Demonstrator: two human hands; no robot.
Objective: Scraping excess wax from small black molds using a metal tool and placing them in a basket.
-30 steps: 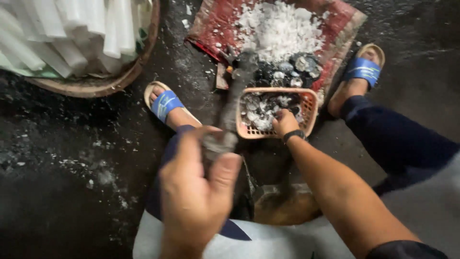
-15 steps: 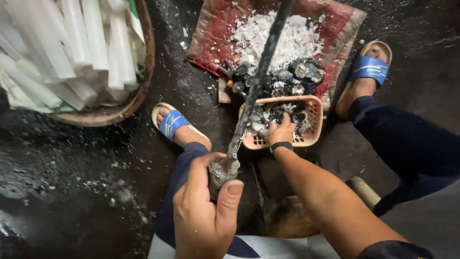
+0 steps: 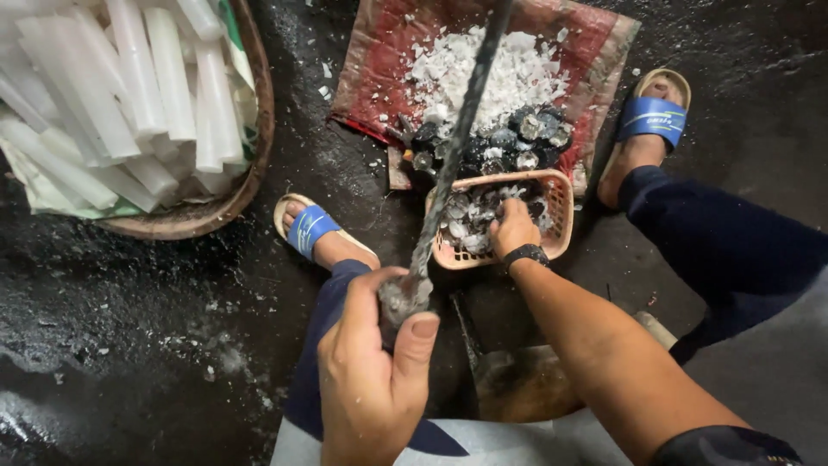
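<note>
My left hand (image 3: 371, 371) grips the lower end of a long dark metal rod (image 3: 457, 138) that points up and away across the view. My right hand (image 3: 513, 226), with a black band at the wrist, reaches into a small orange plastic basket (image 3: 559, 216) and rests on the grey and white chunks inside; I cannot tell whether it has closed on a piece. Beyond the basket lies a red woven mat (image 3: 379, 78) covered with white crumbs and dark lumps.
A round woven basket (image 3: 250, 129) full of white sticks stands at the upper left. My feet in blue-strapped sandals (image 3: 310, 229) (image 3: 651, 116) rest on the dark wet floor either side of the orange basket. A brown wooden block (image 3: 526, 384) sits between my knees.
The rod has swung from low and near upright to a longer slant reaching over the mat. My right hand stays in the orange basket. The view has shifted slightly.
</note>
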